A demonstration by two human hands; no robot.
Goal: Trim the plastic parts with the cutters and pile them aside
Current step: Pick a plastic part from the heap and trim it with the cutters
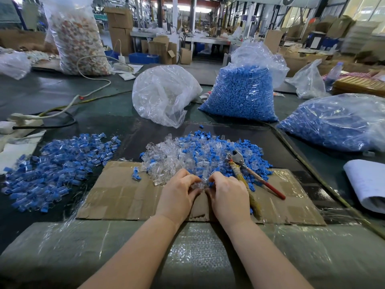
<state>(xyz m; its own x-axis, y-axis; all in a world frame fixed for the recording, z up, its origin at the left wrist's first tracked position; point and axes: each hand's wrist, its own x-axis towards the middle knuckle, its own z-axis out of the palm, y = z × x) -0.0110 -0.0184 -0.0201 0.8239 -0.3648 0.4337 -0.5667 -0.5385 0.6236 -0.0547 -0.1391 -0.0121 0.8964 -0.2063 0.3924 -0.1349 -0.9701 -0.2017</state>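
A heap of clear and blue plastic parts (pixel 200 155) lies at the far edge of a flattened cardboard sheet (pixel 125 190). My left hand (pixel 179 192) and my right hand (pixel 227 195) meet at the heap's near edge, fingers curled, together pinching a clear plastic part (pixel 201 183). The cutters (pixel 248 172), with one red handle and one tape-wrapped handle, lie on the heap just right of my right hand, held by neither hand. A second pile of blue and clear parts (pixel 60 163) spreads on the table to the left.
A clear bag (pixel 164 94) and a tall bag of blue parts (pixel 241 94) stand behind the heap; another blue-filled bag (pixel 337 124) lies at the right. A power strip and cables (pixel 23 119) are at the left, a paper roll (pixel 364 184) at the right.
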